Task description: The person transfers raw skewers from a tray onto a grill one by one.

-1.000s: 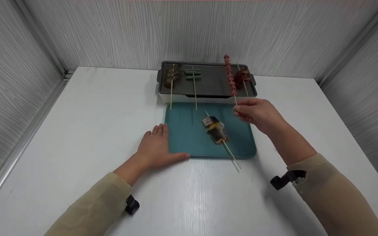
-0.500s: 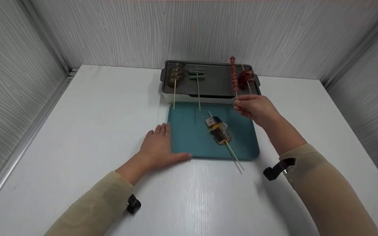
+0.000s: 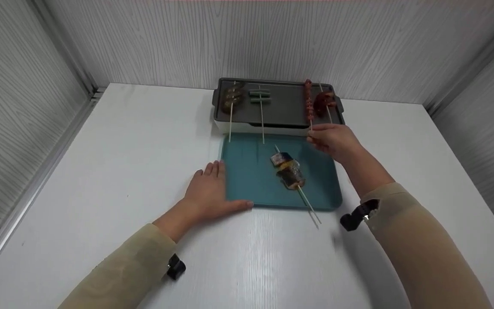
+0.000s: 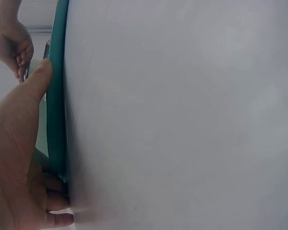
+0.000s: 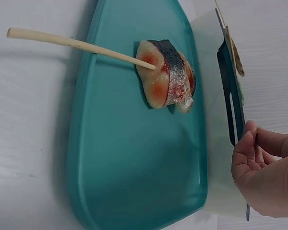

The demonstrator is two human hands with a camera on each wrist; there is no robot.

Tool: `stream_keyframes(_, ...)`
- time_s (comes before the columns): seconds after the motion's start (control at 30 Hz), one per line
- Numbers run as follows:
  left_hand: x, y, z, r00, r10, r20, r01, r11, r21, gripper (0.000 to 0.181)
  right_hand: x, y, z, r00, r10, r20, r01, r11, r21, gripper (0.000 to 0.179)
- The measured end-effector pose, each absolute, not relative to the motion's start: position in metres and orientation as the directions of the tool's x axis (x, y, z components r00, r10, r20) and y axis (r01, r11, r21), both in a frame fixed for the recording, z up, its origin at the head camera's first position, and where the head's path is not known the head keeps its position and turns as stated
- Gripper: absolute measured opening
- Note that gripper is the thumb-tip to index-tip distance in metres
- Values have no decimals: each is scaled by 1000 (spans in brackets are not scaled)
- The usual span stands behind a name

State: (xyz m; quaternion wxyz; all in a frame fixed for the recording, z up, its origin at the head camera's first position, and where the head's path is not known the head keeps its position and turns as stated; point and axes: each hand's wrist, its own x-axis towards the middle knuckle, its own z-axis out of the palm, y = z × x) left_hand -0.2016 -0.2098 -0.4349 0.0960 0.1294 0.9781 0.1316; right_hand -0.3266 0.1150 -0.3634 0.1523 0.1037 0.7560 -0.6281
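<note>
My right hand [image 3: 334,140] pinches the lower end of the stick of a red skewer [image 3: 308,102], whose small red pieces lie along the dark grill plate [image 3: 283,112]. In the right wrist view, the thumb and fingers [image 5: 250,143] meet close to the plate's front edge. My left hand [image 3: 207,193] rests with straight fingers against the left side and front corner of a teal tray [image 3: 247,171]; its thumb lies along the front rim. A fish skewer [image 3: 290,172] lies slantwise on the tray, its stick reaching past the front edge.
On the grill plate's left are a brown skewer [image 3: 232,98] and a skewer of green pieces [image 3: 260,96], both sticks overhanging the tray. A dark red skewer [image 3: 324,103] lies at the plate's right. White table [image 3: 144,137] surrounds the tray, and grained panels [image 3: 165,43] stand behind.
The red skewer's top has come down toward the grill plate, and my right hand has shifted slightly, still pinching the stick. The left hand stays at the tray. The whole view has drifted slightly.
</note>
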Motion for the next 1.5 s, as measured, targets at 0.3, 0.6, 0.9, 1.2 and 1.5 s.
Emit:
stream_keyframes(0.3,-201,-210,-436,-945,282,-164,231,934,274,138,-325,112,-365,-930,-13,-366,357,198,-913,47)
stream_keyframes(0.6,-203,-210,-435,-943,288,-168,235,931,279,137,-322,113,-366,-932,15,-363,357,216,-909,46)
stream_keyframes(0.9,-204,-210,-436,-942,296,-158,242,926,290,138,-320,118,-369,-927,8,-375,370,177,-912,49)
stream_keyframes(1.2,-207,-212,-438,-943,293,-156,242,928,282,139,-308,123,-370,-936,-49,-349,332,207,-920,50)
stream_keyframes(1.5,-210,-214,-437,-942,294,-160,245,932,268,141,-255,148,-373,-928,-127,-349,267,426,-865,50)
